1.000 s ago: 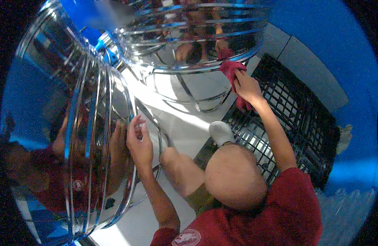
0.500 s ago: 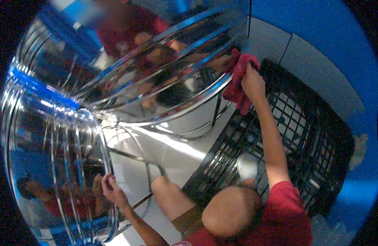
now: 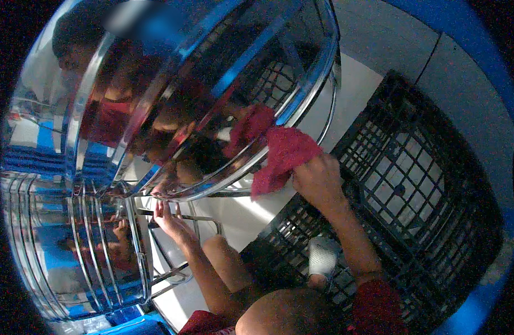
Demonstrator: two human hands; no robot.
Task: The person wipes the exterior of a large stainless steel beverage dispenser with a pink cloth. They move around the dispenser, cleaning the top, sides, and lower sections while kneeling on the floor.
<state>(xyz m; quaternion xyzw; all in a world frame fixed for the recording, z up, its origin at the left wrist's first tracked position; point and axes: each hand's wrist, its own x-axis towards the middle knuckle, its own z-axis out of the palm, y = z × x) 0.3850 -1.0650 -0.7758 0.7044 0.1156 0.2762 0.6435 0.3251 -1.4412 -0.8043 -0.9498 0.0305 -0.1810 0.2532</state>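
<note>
A large, shiny metal tank with raised ribs [image 3: 173, 84] fills the left and top of the view and mirrors the room. My right hand [image 3: 321, 181] grips a red cloth [image 3: 287, 156], which lies against the tank's lower rim at its right side. The cloth's reflection shows in the polished wall. My left hand [image 3: 176, 223] is raised beneath the tank's bottom edge, its fingers stretched and apart; whether the fingertips touch the metal I cannot tell.
A black plastic grid pallet [image 3: 405, 184] lies on the right, with my white perforated shoe [image 3: 322, 257] on it. A second ribbed metal tank [image 3: 95, 245] stands at lower left. Metal tube legs [image 3: 198, 215] show below the rim. A pale wall [image 3: 380, 33] rises behind.
My right hand has brought the cloth leftward and nearer along the rim. My left hand has risen from the lower tank's edge to beneath the big rim. The view has shifted too.
</note>
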